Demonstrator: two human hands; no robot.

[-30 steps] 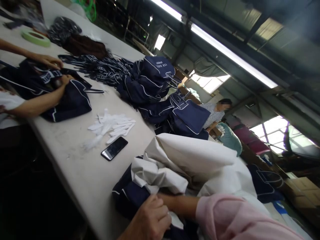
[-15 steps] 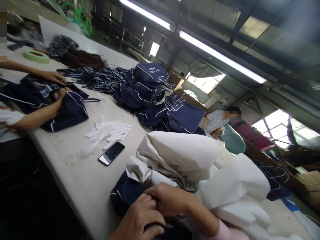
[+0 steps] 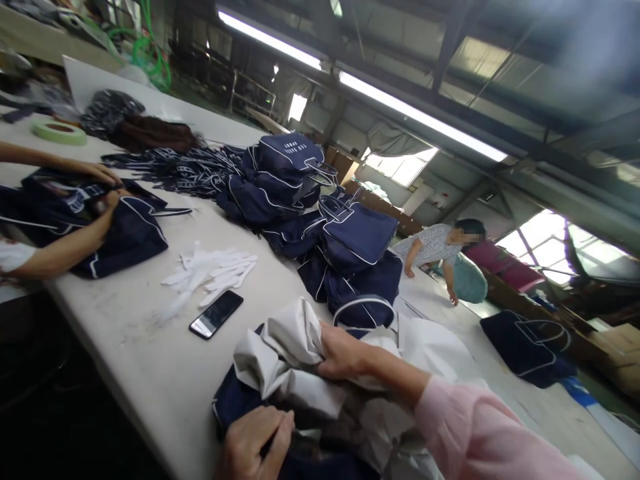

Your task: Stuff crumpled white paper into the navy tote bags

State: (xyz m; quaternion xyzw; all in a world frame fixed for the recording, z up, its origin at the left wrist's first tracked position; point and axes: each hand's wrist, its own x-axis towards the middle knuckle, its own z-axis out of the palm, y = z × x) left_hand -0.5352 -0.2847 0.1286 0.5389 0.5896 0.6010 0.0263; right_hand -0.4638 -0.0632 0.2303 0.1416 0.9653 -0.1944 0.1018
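A navy bag with white piping (image 3: 233, 400) lies in front of me on the table, partly covered by a crumpled white sheet (image 3: 287, 333), which looks like paper or stiff cloth. My right hand (image 3: 340, 350), at the end of a pink sleeve, is closed around a bunched part of this sheet above the bag. Lower down, my left hand (image 3: 257, 440) has its fingers curled on the navy bag's edge. The inside of the bag is mostly hidden by the sheet and my arm.
A phone (image 3: 216, 315) and white strips (image 3: 210, 270) lie on the table (image 3: 140, 360). Navy bags (image 3: 360, 237) are piled beyond, beside dark straps (image 3: 185, 170). At left, a co-worker's hands (image 3: 107, 175) handle another bag (image 3: 130, 233). Another person (image 3: 433, 247) leans over the far side.
My right hand has moved up and away from my left, taking hold of the white sheet. The sheet's raised part has come down, uncovering bags behind it. The far person has leaned over the table.
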